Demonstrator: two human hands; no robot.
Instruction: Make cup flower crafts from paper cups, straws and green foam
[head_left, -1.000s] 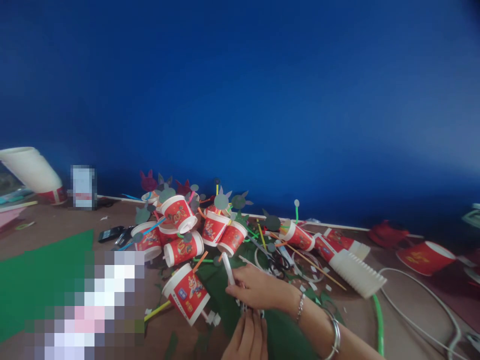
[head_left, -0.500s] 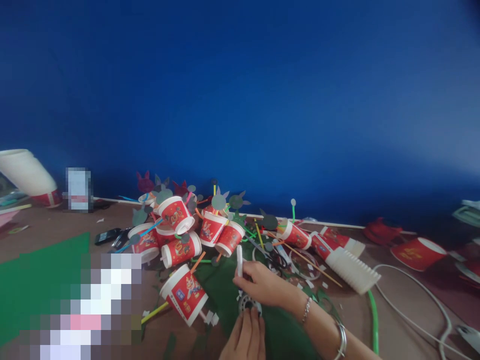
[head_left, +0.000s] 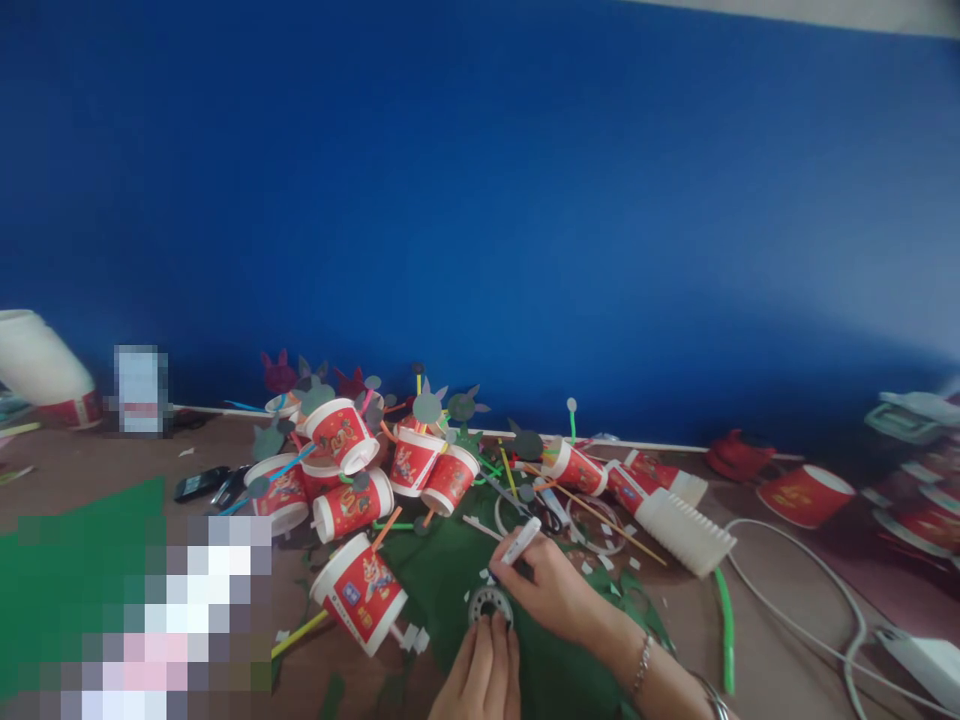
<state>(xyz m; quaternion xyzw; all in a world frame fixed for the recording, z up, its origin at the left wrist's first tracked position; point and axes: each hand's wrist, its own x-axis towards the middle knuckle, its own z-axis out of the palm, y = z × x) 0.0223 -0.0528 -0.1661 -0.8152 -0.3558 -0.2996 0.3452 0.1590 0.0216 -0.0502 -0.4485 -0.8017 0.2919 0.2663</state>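
Note:
My right hand (head_left: 551, 590) is closed around a white marker pen (head_left: 519, 541), its tip down beside a small round ring (head_left: 488, 604) that lies on a dark green sheet (head_left: 442, 570). My left hand (head_left: 480, 675) comes up from the bottom edge, fingers together, fingertips pressing on the near side of the ring. A red paper cup (head_left: 358, 591) lies on its side just left of the sheet, with a yellow straw under it.
A heap of red paper cups with coloured straws and grey paper shapes (head_left: 360, 455) lies beyond my hands. A stack of white cups (head_left: 679, 530), scissors (head_left: 551, 515), a green tube (head_left: 724, 625), a white cable (head_left: 847, 610), a green sheet (head_left: 75, 570) and a phone (head_left: 196, 483) surround it. A blue wall stands behind.
The pen in my right hand has tipped from upright to slanting right, its tip at the ring. The view has shifted slightly, and my left hand stays on the ring.

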